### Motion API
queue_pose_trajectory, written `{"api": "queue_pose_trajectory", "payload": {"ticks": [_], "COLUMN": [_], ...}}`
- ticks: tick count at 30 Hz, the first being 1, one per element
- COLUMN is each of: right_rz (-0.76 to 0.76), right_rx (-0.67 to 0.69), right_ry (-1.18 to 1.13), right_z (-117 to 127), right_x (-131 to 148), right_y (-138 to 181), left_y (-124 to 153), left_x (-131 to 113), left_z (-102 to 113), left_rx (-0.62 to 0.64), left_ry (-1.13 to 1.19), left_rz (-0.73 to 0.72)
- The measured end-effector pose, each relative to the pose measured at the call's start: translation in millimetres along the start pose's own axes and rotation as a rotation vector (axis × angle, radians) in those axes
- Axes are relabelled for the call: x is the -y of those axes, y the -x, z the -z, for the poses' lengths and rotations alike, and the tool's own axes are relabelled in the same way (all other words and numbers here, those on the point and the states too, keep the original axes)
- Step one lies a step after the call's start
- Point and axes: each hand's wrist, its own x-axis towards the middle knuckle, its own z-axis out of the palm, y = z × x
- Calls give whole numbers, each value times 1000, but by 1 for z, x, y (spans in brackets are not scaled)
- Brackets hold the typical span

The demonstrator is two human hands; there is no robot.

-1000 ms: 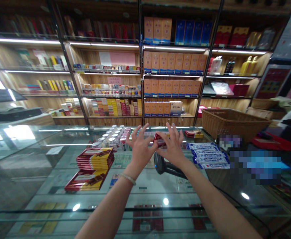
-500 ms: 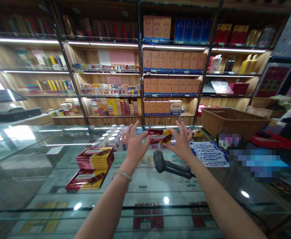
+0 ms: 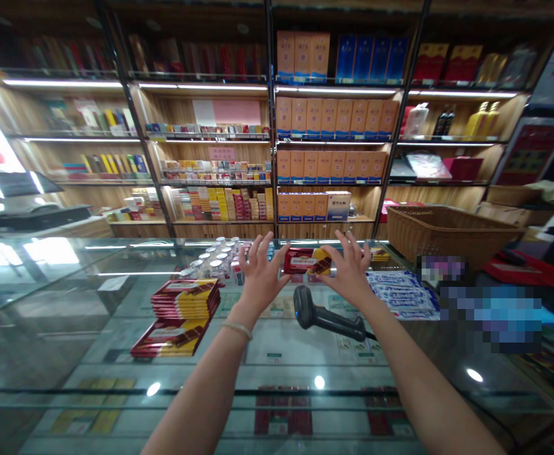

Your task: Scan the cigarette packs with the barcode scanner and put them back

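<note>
Above the glass counter (image 3: 277, 354), my left hand (image 3: 258, 272) and my right hand (image 3: 350, 268) hold a flat red and yellow carton (image 3: 306, 260) between them, one hand at each short end. The fingers of both hands are spread, with thumbs and fingertips pressed on the carton's ends. Just below the carton, a black barcode scanner (image 3: 328, 316) lies on the glass. A stack of like red and yellow cartons (image 3: 184, 300) sits to the left, with another flat one (image 3: 170, 338) in front of it.
Several small white-capped jars (image 3: 213, 259) stand behind my left hand. Blue and white packets (image 3: 397, 294) lie to the right, beside a wicker basket (image 3: 447, 230). Shelves of boxed goods (image 3: 328, 120) fill the back wall. More packs show inside the glass case.
The hands moved apart, and the carton, first seen end on between them, now lies broadside, gripped at both ends. The view shifted slightly.
</note>
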Motion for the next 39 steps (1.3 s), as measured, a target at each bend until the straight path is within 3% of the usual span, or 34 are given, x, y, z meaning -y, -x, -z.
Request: {"api": "queue_pose_trajectory", "payload": {"ticks": [8, 15, 25, 32, 39], "right_rz": [6, 48, 155, 220, 267], "right_rx": [-4, -107, -68, -44, 47], "right_ry": [-9, -48, -101, -137, -248], "right_z": [5, -2, -4, 1, -10], "right_x": [6, 20, 61, 115, 193], "right_y": [1, 4, 2, -5, 7], "left_y": [-11, -16, 7, 17, 60], "left_x": [2, 15, 43, 86, 145], "left_z": [9, 50, 95, 143, 192], "left_rx": [23, 38, 143, 206, 313], "left_ry": [-39, -109, -194, -216, -294], "left_rz": [-41, -96, -82, -90, -81]}}
